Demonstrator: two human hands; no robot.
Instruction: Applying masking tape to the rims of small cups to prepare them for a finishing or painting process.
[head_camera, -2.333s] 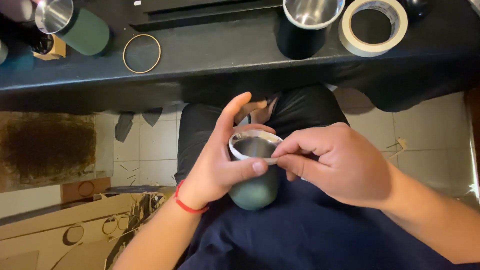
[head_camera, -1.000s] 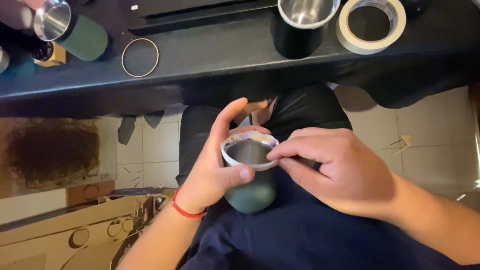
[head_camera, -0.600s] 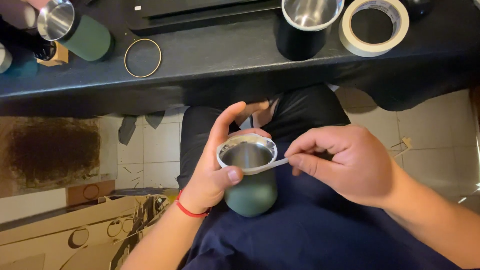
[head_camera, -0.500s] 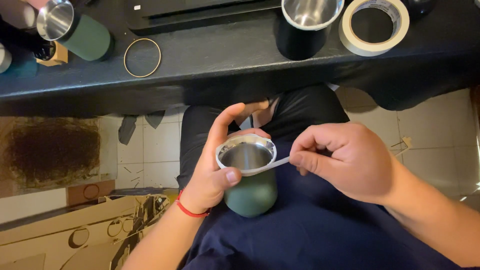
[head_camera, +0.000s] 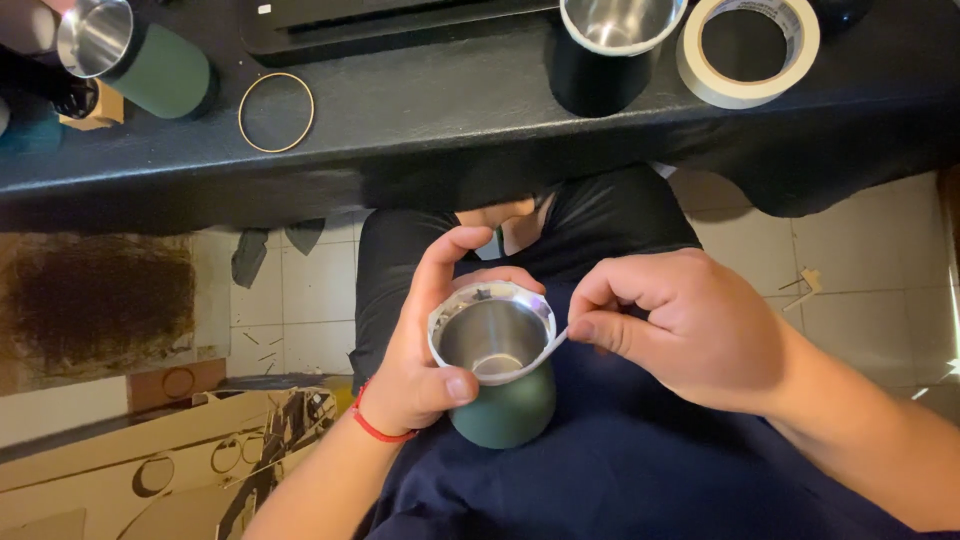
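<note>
left hand (head_camera: 420, 375): wrapped around the green tumbler (head_camera: 500, 400), centre of frame over the lap. Thumb across the front wall just under the rim, fingers curled round the far side, index raised behind the lip.
right hand (head_camera: 690, 325): right of centre. Thumb and index pinched shut on the free end of a white tape strip (head_camera: 556, 338); other fingers curled in.
tumbler: steel inside, open mouth up and tipped slightly toward the camera. White tape band (head_camera: 490, 300) runs round the lip; strip leaves it on the right side.
strip: short and taut between rim and pinch. Can't tell if it's going on or coming off.
technique (my read): keep the pull low and tangent to the rim, steady tension. Turn the cup with the holding hand rather than reaching round. Keep the thumb below the band so it doesn't pin the tape.
risk: a jerk could tear the thin strip or wrinkle the band.
upper frame: dark table (head_camera: 450, 130) with a second green tumbler (head_camera: 140, 60) upper left, thin ring (head_camera: 276, 112) beside it, black tumbler (head_camera: 610, 40) top centre, masking tape roll (head_camera: 748, 48) upper right.
</note>
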